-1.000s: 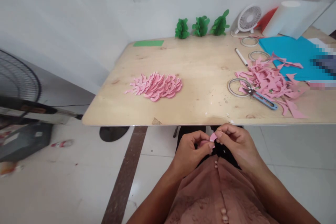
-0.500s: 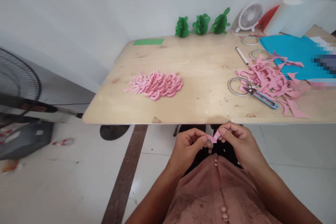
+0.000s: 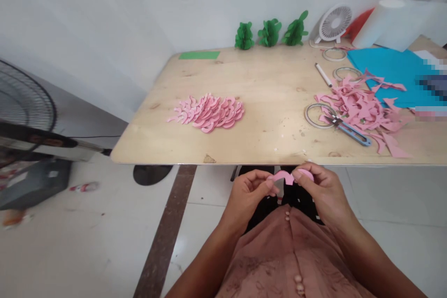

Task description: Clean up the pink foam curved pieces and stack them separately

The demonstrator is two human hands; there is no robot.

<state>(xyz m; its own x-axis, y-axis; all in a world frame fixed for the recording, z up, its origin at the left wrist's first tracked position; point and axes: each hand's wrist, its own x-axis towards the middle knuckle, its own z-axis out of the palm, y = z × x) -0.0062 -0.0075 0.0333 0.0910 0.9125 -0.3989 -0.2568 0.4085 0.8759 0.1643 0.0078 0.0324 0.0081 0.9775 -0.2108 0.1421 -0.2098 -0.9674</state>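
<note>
Just off the table's front edge, my left hand (image 3: pixel 249 195) pinches one end of a curved pink paper piece (image 3: pixel 285 177). My right hand (image 3: pixel 319 186) grips it nearer the other end, thumb pressed on top, and a rounded pink part shows beyond the thumb. Whether this is one piece or two joined ones I cannot tell. On the table lies a heap of curved pink paper cutouts (image 3: pixel 213 112). Pink paper scraps (image 3: pixel 363 104) are piled to the right, with blue-handled thread snips (image 3: pixel 349 130) resting at their edge.
Rolls of tape (image 3: pixel 316 123) and a white marker (image 3: pixel 323 75) lie by the scraps. Three green paper figures (image 3: pixel 268 33), a small white fan (image 3: pixel 334 23) and blue sheets (image 3: pixel 384 63) are at the back. A green strip (image 3: pixel 199 55) lies back left; a large fan (image 3: pixel 28 98) stands left.
The pink paper between my hands is stretched out straighter, showing more of its curve. My right hand has shifted slightly right, and a rounded part now shows past its thumb.
</note>
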